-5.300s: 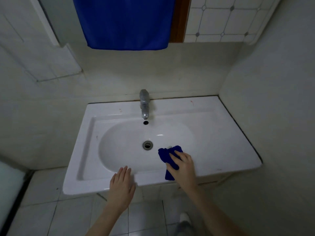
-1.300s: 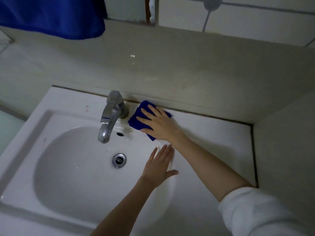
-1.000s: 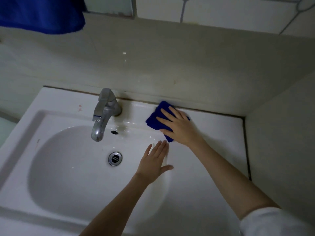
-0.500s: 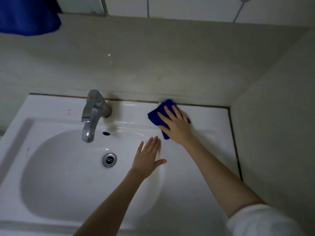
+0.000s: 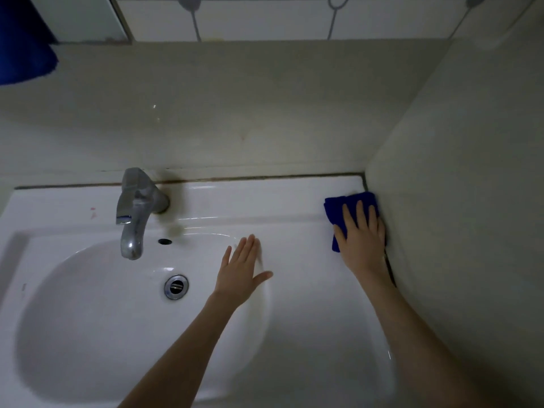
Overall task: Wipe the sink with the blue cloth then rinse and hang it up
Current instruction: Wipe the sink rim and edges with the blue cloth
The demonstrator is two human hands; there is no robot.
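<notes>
A folded blue cloth (image 5: 338, 208) lies flat on the white sink's (image 5: 297, 313) back right ledge, tight against the side wall. My right hand (image 5: 360, 240) presses down on it with fingers spread, covering most of it. My left hand (image 5: 240, 269) rests open and flat on the right rim of the basin, holding nothing. The chrome tap (image 5: 134, 210) stands at the back left of the basin, with the drain (image 5: 176, 286) below it.
The side wall (image 5: 456, 201) rises right beside my right hand. A large blue towel (image 5: 20, 45) hangs at the top left. The back wall runs just behind the sink ledge.
My right hand has slid the cloth to the right along the back ledge, from near the tap into the right corner. My left hand has stayed on the basin rim.
</notes>
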